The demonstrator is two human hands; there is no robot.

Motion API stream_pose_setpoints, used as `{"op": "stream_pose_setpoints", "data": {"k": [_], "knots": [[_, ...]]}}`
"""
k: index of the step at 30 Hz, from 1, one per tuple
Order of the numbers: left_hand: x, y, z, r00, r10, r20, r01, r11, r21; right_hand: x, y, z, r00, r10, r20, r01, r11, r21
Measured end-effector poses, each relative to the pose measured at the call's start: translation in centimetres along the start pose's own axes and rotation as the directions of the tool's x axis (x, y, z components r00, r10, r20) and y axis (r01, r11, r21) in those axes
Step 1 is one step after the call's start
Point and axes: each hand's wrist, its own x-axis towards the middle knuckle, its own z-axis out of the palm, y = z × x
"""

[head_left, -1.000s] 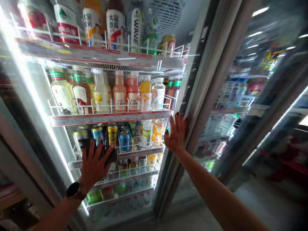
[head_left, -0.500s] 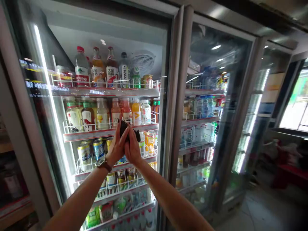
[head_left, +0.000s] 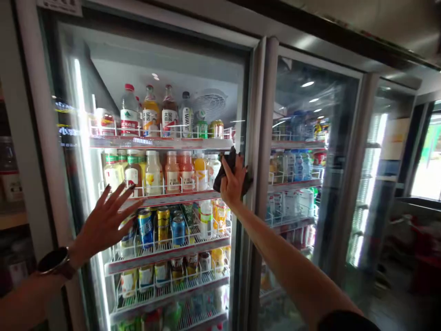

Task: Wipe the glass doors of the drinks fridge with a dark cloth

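Note:
My right hand (head_left: 233, 183) presses a crumpled black cloth (head_left: 220, 178) flat to the glass door (head_left: 165, 41) of a drinks fridge, close to the door's right frame. The cloth shows on both sides of my fingers. Lower on the left, my left hand (head_left: 106, 225) is held up open with its fingers spread and nothing in it. Whether it touches the glass I cannot tell. A dark round watch (head_left: 54, 261) sits on that wrist. Behind the glass, bottles (head_left: 172, 172) and cans (head_left: 145, 227) stand in rows on wire-fronted shelves.
A second glass-doored fridge (head_left: 313, 138) stands to the right, past the metal door frame (head_left: 263, 138). Beyond it is another cooler (head_left: 370, 184) with a lit strip. At far right, a bright window (head_left: 427, 161) shows above a dim floor area.
My hands were together around the black cloth in mid-view. They have parted: the right carried the cloth rightward and up, while the left moved left and opened.

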Motion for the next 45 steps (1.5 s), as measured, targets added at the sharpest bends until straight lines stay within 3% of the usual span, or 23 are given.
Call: {"op": "stream_pose_setpoints", "data": {"k": [2, 5, 6, 8, 10, 11, 12, 13, 17, 18, 20, 23, 27, 29, 31, 32, 33, 35, 36, 38, 40, 43, 45], "knots": [[-0.8, -0.7, 0.6, 0.993, -0.118, -0.020, 0.119, 0.992, 0.037, 0.1, -2.6, 1.0, 1.000, 0.011, -0.020, -0.011, 1.000, 0.002], [-1.7, -0.9, 2.0, 0.982, -0.187, -0.024, 0.189, 0.980, 0.069, -3.5, -9.3, 2.6, 0.963, -0.220, 0.152, 0.213, 0.975, 0.065], [-1.9, -0.8, 2.4, 0.982, -0.188, -0.019, 0.189, 0.980, 0.069, -5.1, -11.2, 2.9, 0.909, -0.346, 0.234, 0.332, 0.938, 0.099], [-2.0, -0.7, 2.8, 0.984, -0.180, -0.012, 0.180, 0.982, 0.065, -7.4, -12.9, 2.8, 0.720, -0.606, 0.339, 0.582, 0.793, 0.180], [-2.1, -0.7, 2.9, 0.986, -0.166, -0.015, 0.166, 0.984, 0.066, -7.3, -11.6, 1.9, 0.504, -0.777, 0.376, 0.754, 0.609, 0.248], [-2.1, -0.7, 2.8, 0.987, -0.158, -0.022, 0.160, 0.985, 0.071, -6.0, -10.0, 1.3, 0.440, -0.814, 0.380, 0.793, 0.551, 0.261], [-2.0, -0.7, 2.8, 0.988, -0.149, -0.033, 0.151, 0.985, 0.081, -3.9, -8.2, 0.8, 0.432, -0.819, 0.378, 0.802, 0.541, 0.254], [-2.0, -0.7, 2.8, 0.990, -0.137, -0.045, 0.141, 0.985, 0.095, -1.1, -6.3, 0.3, 0.484, -0.793, 0.370, 0.781, 0.582, 0.225], [-2.1, -0.6, 2.7, 0.991, -0.110, -0.078, 0.121, 0.980, 0.156, 12.1, -2.7, 0.9, 0.906, -0.396, 0.148, 0.396, 0.918, 0.030], [-2.1, -0.6, 2.7, 0.991, -0.100, -0.085, 0.113, 0.980, 0.162, 14.3, -3.5, 1.6, 0.956, -0.281, 0.082, 0.281, 0.960, 0.011], [-2.3, -0.8, 2.8, 0.991, -0.086, -0.099, 0.101, 0.983, 0.154, 15.7, -6.7, 3.1, 0.982, -0.185, 0.030, 0.184, 0.983, 0.015], [-2.7, -1.1, 3.0, 0.989, -0.058, -0.135, 0.073, 0.991, 0.114, 10.1, -13.4, 4.4, 0.903, -0.401, 0.155, 0.387, 0.915, 0.115], [-3.3, -1.2, 3.1, 0.978, -0.050, -0.201, 0.063, 0.996, 0.060, -1.1, -17.8, 3.1, 0.540, -0.756, 0.369, 0.660, 0.653, 0.372], [-3.6, -1.0, 2.9, 0.982, -0.060, -0.179, 0.066, 0.997, 0.028, -1.9, -16.9, 2.4, 0.399, -0.817, 0.417, 0.694, 0.566, 0.444], [-4.1, -0.8, 2.5, 0.987, -0.077, -0.139, 0.078, 0.997, 0.000, 1.9, -15.0, 2.5, 0.327, -0.837, 0.438, 0.725, 0.520, 0.451], [-4.4, -0.7, 2.3, 0.989, -0.083, -0.122, 0.083, 0.997, -0.009, 5.1, -14.2, 2.9, 0.353, -0.828, 0.436, 0.734, 0.534, 0.419], [-4.6, -0.5, 2.1, 0.989, -0.092, -0.114, 0.091, 0.996, -0.016, 8.6, -13.8, 3.4, 0.433, -0.798, 0.419, 0.727, 0.584, 0.362], [-5.0, -0.2, 1.9, 0.985, -0.120, -0.120, 0.118, 0.993, -0.026, 14.5, -14.4, 4.6, 0.745, -0.610, 0.270, 0.576, 0.792, 0.201], [-5.1, 0.1, 1.8, 0.982, -0.135, -0.133, 0.133, 0.991, -0.028, 16.3, -15.6, 5.0, 0.857, -0.483, 0.178, 0.462, 0.874, 0.150], [-5.0, 0.6, 1.7, 0.972, -0.145, -0.183, 0.143, 0.989, -0.024, 16.3, -18.9, 5.6, 0.930, -0.358, 0.083, 0.347, 0.930, 0.117], [-4.5, 1.1, 1.6, 0.958, -0.142, -0.249, 0.141, 0.990, -0.023, 12.0, -22.5, 5.8, 0.874, -0.467, 0.135, 0.455, 0.883, 0.115], [-2.7, 1.9, 1.1, 0.939, -0.087, -0.334, 0.087, 0.996, -0.015, 3.2, -24.9, 5.4, 0.644, -0.715, 0.270, 0.713, 0.690, 0.127], [-1.4, 2.2, 0.6, 0.935, -0.042, -0.353, 0.038, 0.999, -0.019, -0.5, -23.1, 4.5, 0.466, -0.822, 0.326, 0.829, 0.535, 0.165]]}}
